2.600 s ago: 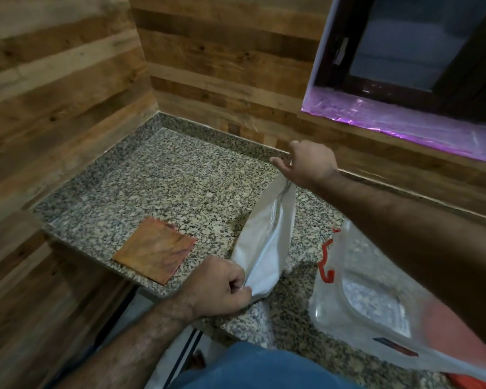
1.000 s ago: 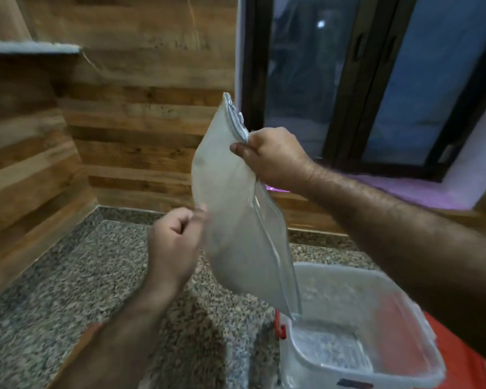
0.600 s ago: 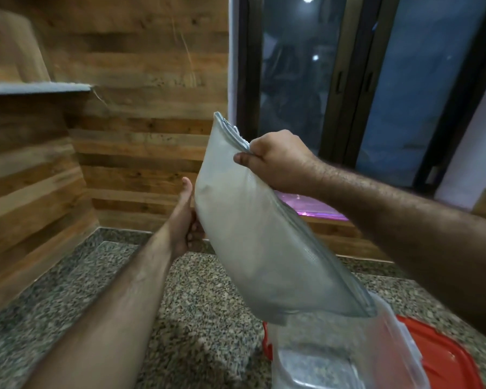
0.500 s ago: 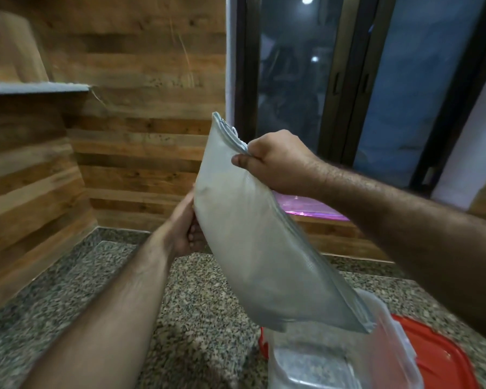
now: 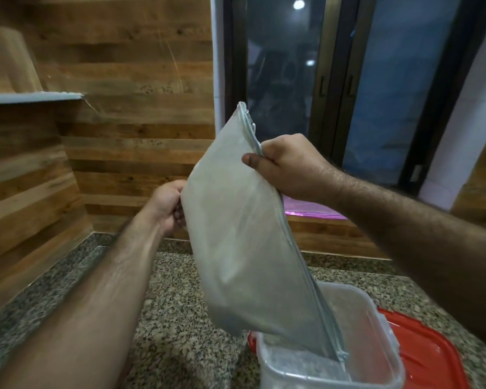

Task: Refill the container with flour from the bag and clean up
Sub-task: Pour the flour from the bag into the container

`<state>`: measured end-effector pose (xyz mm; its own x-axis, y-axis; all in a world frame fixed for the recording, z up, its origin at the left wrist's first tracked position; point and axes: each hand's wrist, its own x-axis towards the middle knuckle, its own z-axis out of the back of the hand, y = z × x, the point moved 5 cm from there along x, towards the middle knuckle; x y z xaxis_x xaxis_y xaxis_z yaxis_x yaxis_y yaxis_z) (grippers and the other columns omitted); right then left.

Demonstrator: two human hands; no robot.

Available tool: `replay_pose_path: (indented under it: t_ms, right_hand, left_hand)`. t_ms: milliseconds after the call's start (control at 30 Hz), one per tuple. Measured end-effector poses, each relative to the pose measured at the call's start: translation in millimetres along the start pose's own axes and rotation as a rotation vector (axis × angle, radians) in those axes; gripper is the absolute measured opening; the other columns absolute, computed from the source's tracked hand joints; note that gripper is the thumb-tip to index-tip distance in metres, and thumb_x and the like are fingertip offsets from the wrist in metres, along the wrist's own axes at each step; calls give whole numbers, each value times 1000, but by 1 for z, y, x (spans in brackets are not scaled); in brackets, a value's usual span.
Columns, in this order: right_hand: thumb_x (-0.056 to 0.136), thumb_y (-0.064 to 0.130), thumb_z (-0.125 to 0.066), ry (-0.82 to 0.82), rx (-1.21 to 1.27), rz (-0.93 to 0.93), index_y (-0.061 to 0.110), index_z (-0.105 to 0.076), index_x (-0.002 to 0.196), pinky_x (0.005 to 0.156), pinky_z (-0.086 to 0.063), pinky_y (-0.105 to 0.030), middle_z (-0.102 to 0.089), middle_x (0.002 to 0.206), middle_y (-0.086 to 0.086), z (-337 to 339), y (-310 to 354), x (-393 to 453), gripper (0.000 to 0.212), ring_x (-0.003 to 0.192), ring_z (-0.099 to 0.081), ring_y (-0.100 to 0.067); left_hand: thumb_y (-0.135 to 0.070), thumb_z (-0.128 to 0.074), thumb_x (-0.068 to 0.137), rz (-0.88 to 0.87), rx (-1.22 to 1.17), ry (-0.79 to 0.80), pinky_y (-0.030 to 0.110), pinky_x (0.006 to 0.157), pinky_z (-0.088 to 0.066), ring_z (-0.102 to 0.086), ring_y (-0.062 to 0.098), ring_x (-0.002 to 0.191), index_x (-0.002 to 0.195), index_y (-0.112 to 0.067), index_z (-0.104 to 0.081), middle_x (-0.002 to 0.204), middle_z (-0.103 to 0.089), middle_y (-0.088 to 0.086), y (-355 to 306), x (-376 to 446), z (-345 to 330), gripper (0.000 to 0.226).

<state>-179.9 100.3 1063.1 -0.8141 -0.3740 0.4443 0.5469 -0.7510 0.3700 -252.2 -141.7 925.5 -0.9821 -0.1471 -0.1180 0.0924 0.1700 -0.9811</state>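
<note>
A grey translucent zip bag of flour (image 5: 242,242) hangs tilted in the air, its lower corner dipping inside the clear plastic container (image 5: 376,327) at the bottom right. My right hand (image 5: 289,167) pinches the bag's zip edge near the top. My left hand (image 5: 167,206) grips the bag's left edge from behind, fingers partly hidden by the bag. The container stands on a granite counter (image 5: 174,327). A thin layer of flour shows on the container's floor.
A red lid (image 5: 427,355) lies under or beside the container at the right. Wooden plank walls close the counter at left and back. A dark window (image 5: 334,80) with a purple-lit sill stands behind. A shelf (image 5: 31,96) juts from the left wall.
The bag was lifted off the counter and tipped over the container; in the last half second its lower corner sank into the container. Both hands kept their hold.
</note>
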Motion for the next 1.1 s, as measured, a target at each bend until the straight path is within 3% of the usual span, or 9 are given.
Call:
replay_pose_path:
  t_ms: [133, 200, 333, 500, 633, 800, 967, 1100]
  right_hand:
    - [107, 47, -58, -53, 39, 7, 20, -70, 75, 68, -58, -28, -72, 80, 7, 1, -16, -8, 43, 73, -70, -9]
    - [106, 49, -58, -72, 71, -18, 12, -80, 92, 80, -66, -42, -79, 90, 0, -2, -29, -9, 45, 83, -76, -18]
    - [107, 44, -60, -48, 187, -102, 13, -82, 114, 92, -66, -41, -81, 103, 3, -8, -52, -16, 39, 93, -78, -14]
    - [104, 44, -65, -43, 123, -169, 14, -78, 90, 87, -65, -39, -75, 90, 4, -18, -86, -27, 36, 86, -75, -16]
    - [103, 44, -67, -14, 212, -207, 13, -82, 98, 90, -64, -38, -77, 97, 4, -33, -106, -37, 35, 91, -75, -14]
    - [102, 47, -67, -11, 193, -224, 10, -81, 92, 85, -62, -36, -79, 95, 0, -44, -128, -53, 41, 90, -76, -18]
    - [102, 44, -69, -36, 242, -299, 6, -82, 93, 86, -62, -40, -80, 93, -4, -58, -152, -69, 41, 89, -76, -22]
    - [99, 39, -75, -86, 382, -382, 11, -79, 80, 80, -64, -40, -79, 85, 1, -69, -173, -83, 34, 81, -76, -16]
  left_hand:
    - [-11, -55, 96, -144, -12, -86, 11, 35, -19, -24, 9, 27, 62, -12, -53, 39, -37, -2, -30, -14, 3, 33]
    - [-12, -61, 95, -211, -19, -142, 12, 38, -21, -26, 11, 28, 63, -8, -58, 42, -40, 2, -37, -18, 3, 32]
    - [-15, -64, 94, -313, -16, -205, 16, 45, -25, -28, 14, 31, 47, -11, -55, 44, -38, 2, -40, -29, -8, 48]
    - [-12, -62, 96, -383, 21, -208, 21, 47, -24, -28, 14, 34, 45, -15, -50, 43, -37, 2, -39, -40, -29, 52]
    - [-13, -61, 98, -392, 55, -194, 18, 43, -24, -27, 14, 33, 38, -15, -49, 40, -36, 0, -32, -47, -43, 61]
    - [-15, -62, 99, -383, 100, -194, 19, 43, -25, -29, 14, 33, 40, -15, -51, 42, -38, 2, -22, -55, -54, 60]
    - [-16, -60, 100, -393, 138, -177, 23, 46, -27, -31, 15, 37, 59, -9, -56, 48, -40, 4, -14, -64, -68, 42]
    - [-17, -61, 100, -405, 168, -154, 23, 46, -27, -32, 14, 37, 54, -13, -54, 49, -41, 4, -13, -68, -80, 47]
